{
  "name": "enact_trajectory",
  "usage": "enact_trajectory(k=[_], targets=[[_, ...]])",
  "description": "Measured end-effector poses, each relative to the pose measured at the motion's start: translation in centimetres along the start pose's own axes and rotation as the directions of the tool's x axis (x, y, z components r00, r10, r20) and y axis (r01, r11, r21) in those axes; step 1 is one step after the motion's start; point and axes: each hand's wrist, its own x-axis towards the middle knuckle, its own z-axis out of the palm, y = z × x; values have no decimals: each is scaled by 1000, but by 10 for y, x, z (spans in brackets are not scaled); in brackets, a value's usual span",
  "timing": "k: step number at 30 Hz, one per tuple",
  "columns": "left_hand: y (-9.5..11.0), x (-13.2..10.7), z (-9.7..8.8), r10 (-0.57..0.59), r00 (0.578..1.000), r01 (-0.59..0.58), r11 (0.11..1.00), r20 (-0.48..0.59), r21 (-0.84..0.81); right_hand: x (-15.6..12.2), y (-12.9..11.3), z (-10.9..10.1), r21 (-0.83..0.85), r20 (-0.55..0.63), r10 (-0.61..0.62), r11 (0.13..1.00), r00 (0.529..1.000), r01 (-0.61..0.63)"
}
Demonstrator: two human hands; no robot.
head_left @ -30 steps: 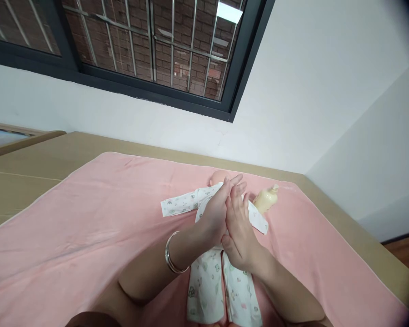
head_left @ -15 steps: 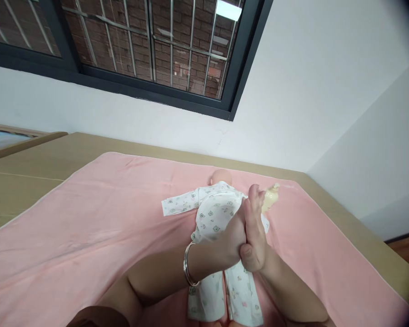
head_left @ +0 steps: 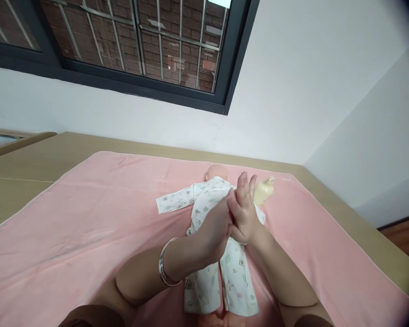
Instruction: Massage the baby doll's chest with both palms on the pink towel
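My left hand (head_left: 215, 229), with a silver bangle (head_left: 163, 268) on its wrist, is curled closed and pressed against the palm of my right hand (head_left: 244, 211). The right hand's fingers stretch upward, slightly apart. No object shows between the two hands. Beneath them a baby doll (head_left: 216, 172) lies on its back, dressed in a white printed top (head_left: 204, 200) and matching trousers (head_left: 202, 290). The forearms and hands cover part of its body. Just beyond my right hand, a baby bottle (head_left: 264, 190) with pale yellow contents lies by the doll's sleeve.
A pink blanket (head_left: 98, 213) with some creases covers much of the wooden surface (head_left: 23, 181). Behind it rises a white wall (head_left: 177, 129) with a dark-framed, barred window (head_left: 204, 102). A wooden rail (head_left: 27, 143) stands at the far left.
Both hands have shifted a little left, still in contact. The right hand's fingers have spread somewhat. The whole view has moved slightly; the doll and bottle stay where they lay.
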Motion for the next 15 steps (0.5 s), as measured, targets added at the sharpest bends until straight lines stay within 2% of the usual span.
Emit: enact_trajectory(k=[5,8,11,13,14,15], targets=[[7,23,-5,-3,994,3,1000,-107,2,4,14,8,31,175,150,987,973,-158],[0,47,-19,67,978,-60,997,-197,44,8,27,21,13,226,269,960,936,-279],[-15,79,-44,281,901,-214,950,-330,227,6,41,44,-24,267,451,886,852,-462],[-28,100,-67,461,816,-280,843,-348,460,2,49,61,-39,335,565,808,754,-588],[-36,110,-78,517,788,-268,778,-335,569,-1,52,69,-53,381,587,785,714,-617],[-44,118,-89,543,770,-229,724,-334,650,-3,54,75,-60,424,564,798,709,-600]])
